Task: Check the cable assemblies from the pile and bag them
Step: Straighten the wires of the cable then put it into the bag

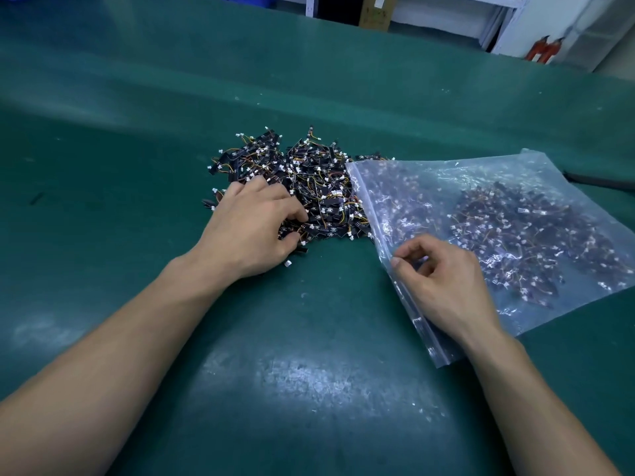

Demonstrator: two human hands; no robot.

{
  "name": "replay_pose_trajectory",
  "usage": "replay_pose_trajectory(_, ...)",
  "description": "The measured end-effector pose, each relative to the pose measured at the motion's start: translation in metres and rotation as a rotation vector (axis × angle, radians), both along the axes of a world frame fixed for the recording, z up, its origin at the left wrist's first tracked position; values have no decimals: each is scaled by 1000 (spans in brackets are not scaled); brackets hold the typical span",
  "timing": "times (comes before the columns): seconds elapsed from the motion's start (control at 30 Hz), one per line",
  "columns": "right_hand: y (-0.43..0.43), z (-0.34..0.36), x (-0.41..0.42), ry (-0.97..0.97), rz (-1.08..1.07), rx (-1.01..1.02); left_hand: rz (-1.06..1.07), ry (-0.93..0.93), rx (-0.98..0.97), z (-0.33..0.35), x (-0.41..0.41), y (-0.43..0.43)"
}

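Head view: a pile of small black cable assemblies with white plugs lies mid-way across the green worktop. The left hand rests on the pile's near-left edge, its grip closed around a few assemblies. Just right, a clear plastic bag lies flat, its far corner overlapping the pile, with more assemblies inside. The right hand pinches the bag's open edge between thumb and forefinger.
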State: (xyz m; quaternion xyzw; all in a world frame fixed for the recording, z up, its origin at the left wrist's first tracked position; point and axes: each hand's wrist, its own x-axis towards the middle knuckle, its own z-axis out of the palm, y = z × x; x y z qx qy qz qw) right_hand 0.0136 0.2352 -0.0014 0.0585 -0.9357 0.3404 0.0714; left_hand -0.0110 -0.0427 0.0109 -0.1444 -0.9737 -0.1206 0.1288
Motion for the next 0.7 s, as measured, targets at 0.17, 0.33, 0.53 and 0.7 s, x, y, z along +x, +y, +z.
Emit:
replay_pose_trajectory(0.17,0,1,0,-5,8,-8,-2,34,23,-3,-3,0)
replay_pose_trajectory(0.33,0,2,1,-12,9,-18,-16,60,41,-5,-1,3)
replay_pose_trajectory(0.53,-1,2,0,-25,-9,-34,-16,38,40,-6,-2,3)
replay_pose_trajectory(0.7,-1,2,0,-18,-6,-26,-20,29,37,-5,0,5)
